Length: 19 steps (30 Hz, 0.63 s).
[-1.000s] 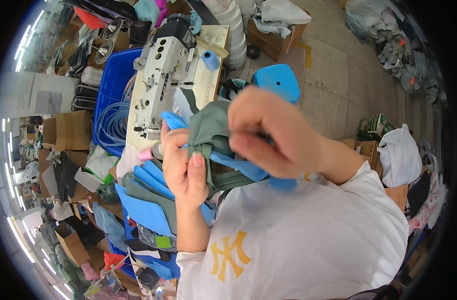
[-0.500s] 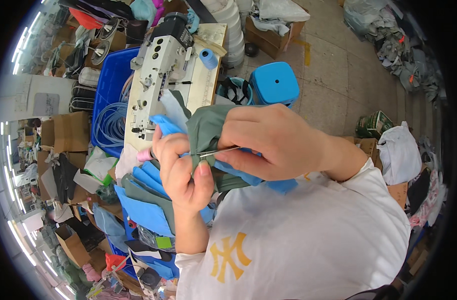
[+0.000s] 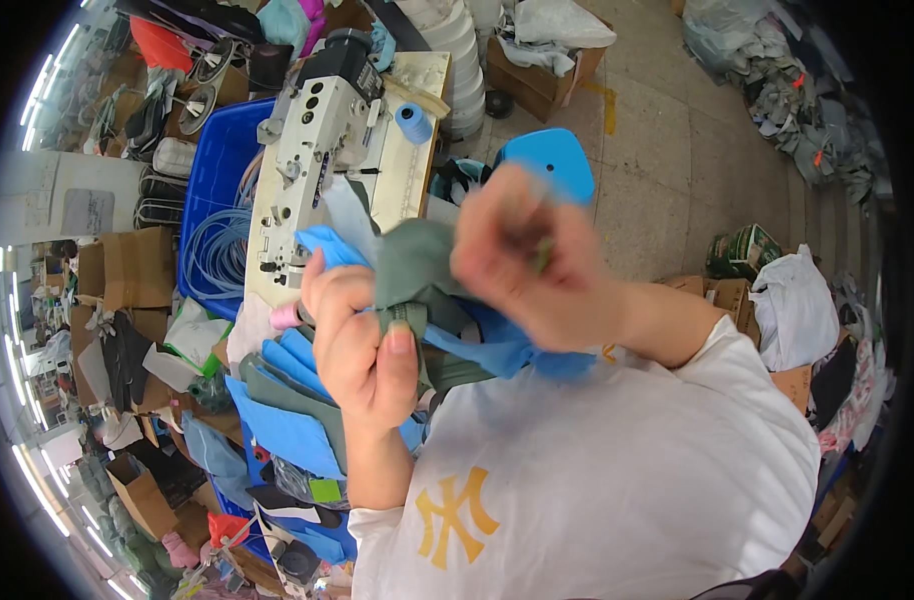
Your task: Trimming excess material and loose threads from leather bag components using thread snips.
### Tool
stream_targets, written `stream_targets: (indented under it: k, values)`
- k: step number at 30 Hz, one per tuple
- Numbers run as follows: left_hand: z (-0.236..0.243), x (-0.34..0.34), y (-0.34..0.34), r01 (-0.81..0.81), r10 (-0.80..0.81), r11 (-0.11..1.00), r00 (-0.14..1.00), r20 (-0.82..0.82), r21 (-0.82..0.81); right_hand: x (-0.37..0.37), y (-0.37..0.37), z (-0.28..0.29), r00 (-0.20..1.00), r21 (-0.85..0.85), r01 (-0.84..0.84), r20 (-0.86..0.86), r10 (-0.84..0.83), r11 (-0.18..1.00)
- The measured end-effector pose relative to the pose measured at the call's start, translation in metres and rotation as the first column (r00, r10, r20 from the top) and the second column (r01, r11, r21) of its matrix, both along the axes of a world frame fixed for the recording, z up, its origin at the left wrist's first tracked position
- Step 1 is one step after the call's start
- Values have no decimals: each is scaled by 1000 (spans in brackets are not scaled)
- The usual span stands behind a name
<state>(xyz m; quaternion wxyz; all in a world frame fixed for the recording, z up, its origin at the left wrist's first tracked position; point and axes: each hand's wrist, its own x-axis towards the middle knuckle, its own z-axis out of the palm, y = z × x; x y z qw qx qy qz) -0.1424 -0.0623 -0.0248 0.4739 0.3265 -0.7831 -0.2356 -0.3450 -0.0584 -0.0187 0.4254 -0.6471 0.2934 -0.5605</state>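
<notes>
A grey-green and blue fabric piece is held up in front of the chest, above the table edge and just in front of the sewing machine. The left hand is clenched on the fabric piece, the thumb pressed flat over a folded grey-green edge and the fingers wrapped behind it. The right hand is blurred; its fingers are drawn together just above the cloth, and whether anything is pinched between them cannot be told. A blue portion of the fabric piece hangs below both hands, against the white shirt with a yellow emblem.

The sewing machine, cream-white, stands on a pale table beyond the hands. A blue thread spool stands upright on the table, to the right of the machine head. A stack of cut blue and grey-green panels lies below the left hand, at the near side of the table. A blue plastic crate holding coiled blue cord is seen left of the table. A blue plastic stool is partly hidden behind the right hand, on the tiled floor. Cardboard boxes are stacked further left, and white sacks lie to the right on the floor.
</notes>
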Motion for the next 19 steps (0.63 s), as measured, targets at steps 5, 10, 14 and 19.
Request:
stream_targets:
  k: [5,10,14,19]
  values:
    - [-7,3,6,-55,57,997,997,-57,49,-24,-18,9,993,-112,112,38,-109,987]
    - [-3,-1,0,21,-21,999,1000,23,-25,-7,-15,9,991,114,-75,-105,87,991]
    - [-7,9,2,45,-44,999,998,36,-14,-4,-15,4,987,220,-141,-48,155,965]
    - [-8,4,9,4,-8,999,995,100,40,-12,-44,0,962,45,207,-188,-196,977]
